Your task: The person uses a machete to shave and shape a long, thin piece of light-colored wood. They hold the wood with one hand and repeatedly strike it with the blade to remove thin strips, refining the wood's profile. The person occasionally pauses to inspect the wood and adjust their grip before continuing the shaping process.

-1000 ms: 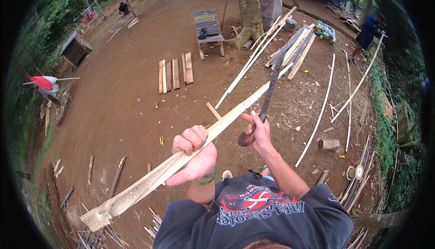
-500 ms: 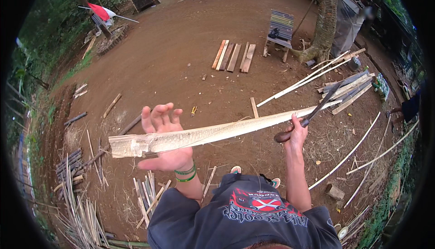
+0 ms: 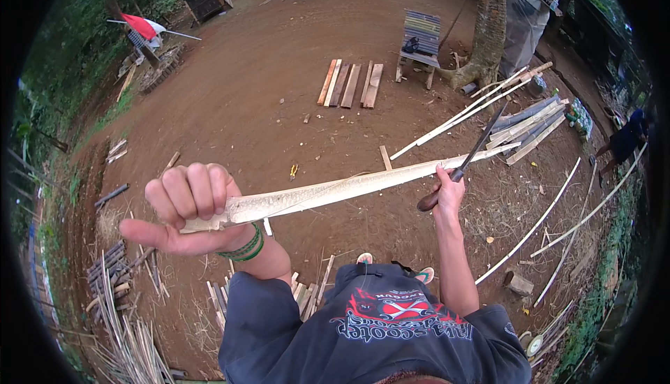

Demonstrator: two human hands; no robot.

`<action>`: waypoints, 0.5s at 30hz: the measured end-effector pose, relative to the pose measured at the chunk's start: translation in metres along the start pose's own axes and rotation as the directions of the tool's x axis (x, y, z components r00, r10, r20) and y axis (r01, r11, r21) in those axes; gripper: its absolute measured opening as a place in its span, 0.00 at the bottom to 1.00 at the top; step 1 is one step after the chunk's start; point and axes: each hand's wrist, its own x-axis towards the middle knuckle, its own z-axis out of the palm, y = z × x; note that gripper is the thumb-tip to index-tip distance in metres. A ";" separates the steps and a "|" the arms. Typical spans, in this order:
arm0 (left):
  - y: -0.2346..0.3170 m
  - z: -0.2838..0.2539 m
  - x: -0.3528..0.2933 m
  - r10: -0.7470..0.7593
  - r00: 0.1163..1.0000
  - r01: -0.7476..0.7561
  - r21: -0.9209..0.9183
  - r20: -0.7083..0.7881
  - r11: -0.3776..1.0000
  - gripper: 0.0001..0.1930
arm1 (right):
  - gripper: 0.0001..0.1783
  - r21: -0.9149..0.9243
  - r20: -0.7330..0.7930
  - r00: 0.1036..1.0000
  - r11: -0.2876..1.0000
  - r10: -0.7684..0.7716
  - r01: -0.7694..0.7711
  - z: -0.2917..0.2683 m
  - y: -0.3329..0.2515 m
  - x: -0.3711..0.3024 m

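Note:
A long, pale split bamboo piece (image 3: 342, 193) stretches across in front of me, its hollow inner face up, tapering toward the far right. My left hand (image 3: 192, 202) wraps its fingers around the left end, with the thumb sticking out to the left. With my right hand (image 3: 450, 194) I grip a machete (image 3: 427, 202) by its dark wooden handle, the blade pointing up and to the right. That same hand also pinches the bamboo's lower edge. A small pale sliver (image 3: 268, 227) shows just below the bamboo, beside my left wrist.
Several planks (image 3: 351, 85) lie in a row ahead, near a slatted chair (image 3: 421, 38) and a tree trunk (image 3: 490, 28). Yellow-handled pliers (image 3: 294, 172) rest on the dirt. Bamboo pieces (image 3: 534, 129) are stacked right; thin strips (image 3: 132, 338) lie left. A person (image 3: 628, 136) stands far right.
My left hand was spread open beneath the bamboo and has closed around its left end. The pale sliver has come into sight below. The right hand keeps its hold on machete and bamboo.

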 end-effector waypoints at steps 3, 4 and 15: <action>-0.005 -0.001 0.003 0.076 0.990 -0.075 -0.017 0.116 0.997 0.30 | 0.14 -0.131 0.056 0.998 0.991 -0.007 0.014 -0.007 -0.005 0.002; -0.010 0.000 0.003 0.113 0.991 -0.113 -0.014 0.075 0.994 0.30 | 0.13 -0.156 0.066 0.998 0.988 0.020 -0.009 -0.013 -0.008 0.003; -0.009 0.004 0.000 0.102 0.976 -0.088 0.080 -0.194 0.993 0.30 | 0.10 0.072 0.251 0.967 0.995 0.043 -0.063 -0.043 0.011 -0.048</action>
